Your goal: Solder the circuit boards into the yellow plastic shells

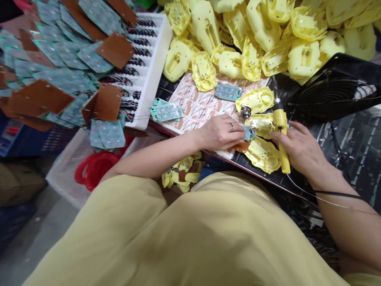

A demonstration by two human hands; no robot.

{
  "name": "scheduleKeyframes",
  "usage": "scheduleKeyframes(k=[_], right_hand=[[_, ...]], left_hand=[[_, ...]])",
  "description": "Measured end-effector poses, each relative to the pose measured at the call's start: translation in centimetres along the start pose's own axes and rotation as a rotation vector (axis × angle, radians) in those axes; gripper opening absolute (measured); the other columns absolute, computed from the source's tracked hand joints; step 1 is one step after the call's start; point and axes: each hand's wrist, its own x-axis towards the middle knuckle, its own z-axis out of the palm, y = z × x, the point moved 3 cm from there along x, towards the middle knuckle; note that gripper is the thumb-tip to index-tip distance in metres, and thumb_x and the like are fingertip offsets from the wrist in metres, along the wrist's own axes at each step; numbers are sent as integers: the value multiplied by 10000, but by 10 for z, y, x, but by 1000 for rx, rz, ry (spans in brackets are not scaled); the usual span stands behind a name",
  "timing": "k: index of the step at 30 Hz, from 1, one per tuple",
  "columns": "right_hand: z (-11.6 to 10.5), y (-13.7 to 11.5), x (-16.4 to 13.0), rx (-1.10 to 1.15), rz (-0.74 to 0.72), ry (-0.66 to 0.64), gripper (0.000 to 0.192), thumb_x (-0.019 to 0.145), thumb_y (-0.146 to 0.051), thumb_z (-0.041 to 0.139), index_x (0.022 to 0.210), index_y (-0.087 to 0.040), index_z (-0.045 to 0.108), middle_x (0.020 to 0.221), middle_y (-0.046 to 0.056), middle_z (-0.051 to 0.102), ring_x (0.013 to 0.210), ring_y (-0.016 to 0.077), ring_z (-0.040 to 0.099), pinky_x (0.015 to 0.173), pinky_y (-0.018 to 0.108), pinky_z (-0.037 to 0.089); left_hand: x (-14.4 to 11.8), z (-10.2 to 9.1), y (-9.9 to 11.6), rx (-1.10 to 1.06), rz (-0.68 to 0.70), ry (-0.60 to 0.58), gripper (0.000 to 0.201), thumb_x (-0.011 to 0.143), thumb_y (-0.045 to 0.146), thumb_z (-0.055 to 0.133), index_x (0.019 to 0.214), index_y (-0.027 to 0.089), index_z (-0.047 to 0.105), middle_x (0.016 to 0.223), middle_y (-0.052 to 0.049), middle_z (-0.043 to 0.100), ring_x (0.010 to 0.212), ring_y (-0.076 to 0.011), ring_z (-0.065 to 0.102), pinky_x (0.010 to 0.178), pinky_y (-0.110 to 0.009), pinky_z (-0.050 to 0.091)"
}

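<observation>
Our left hand (pixel 220 133) pinches a small circuit board (pixel 249 133) against the yellow shell (pixel 263 155); our right hand (pixel 299 147) is closed round the soldering iron (pixel 281 135). The table (pixel 193 107) is cluttered, with yellow casings (pixel 253 35) piled behind.

A grey floor (pixel 38 230) shows at lower left, with a white crate (pixel 64 171) standing on it. The dark table (pixel 351 159) carries a black fan grille (pixel 333 95). Lighting is bright and even.

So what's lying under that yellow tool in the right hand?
The yellow tool, gripped by the right hand, crosses yellow plastic shells on the dark table. The left hand pinches a small green board beside it. The tool's tip is hidden.
</observation>
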Motion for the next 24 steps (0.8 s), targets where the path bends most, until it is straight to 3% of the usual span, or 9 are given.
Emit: scheduleKeyframes(k=[2,5,11,17,21,24], right_hand=[[0,0,-8,-21,-61,-39,281,1126,-240,501,1263,-271,745,913,42,744,874,223,718,1080,455,627],[-6,-2,-15,-16,-49,-62,311,1115,-204,504,1307,-270,739,948,51,752,887,223,721,1018,422,642],[-10,-10,-18,-59,-60,-27,359,1104,-137,478,1339,-256,721,981,65,769,939,234,750,883,361,644],[-10,-14,-19,-15,-74,47,323,1109,-141,493,1294,-234,740,993,67,790,953,237,770,931,373,655],[-10,-16,-16,7,-37,93,224,1093,-189,607,1254,-272,740,1049,45,815,967,227,784,1019,415,658],[-12,-19,-10,60,12,145,155,1086,-256,672,1232,-283,718,1097,51,827,977,229,795,981,405,668]], left_hand=[[-1,-10,-6,-68,-97,30,411,1160,466,501,1087,239,836,1083,-81,871,1004,-213,806,915,-374,598],[3,-24,-21,-112,-358,67,310,1113,373,577,1141,226,849,1115,-89,866,1040,-228,804,957,-364,596],[19,-26,-27,-85,-612,-220,265,1023,332,670,1115,224,894,1065,-77,862,1058,-274,799,978,-377,582],[26,-10,-12,-110,-651,-253,341,1086,392,628,1277,242,867,1258,-86,846,1190,-276,784,1033,-388,584],[25,2,-6,-132,-689,-178,381,1066,515,673,1272,257,865,1278,-78,832,1208,-276,768,1027,-382,588],[21,5,-7,-116,-662,-114,346,1042,491,695,1230,260,871,1227,-81,821,1165,-280,761,984,-383,586]])
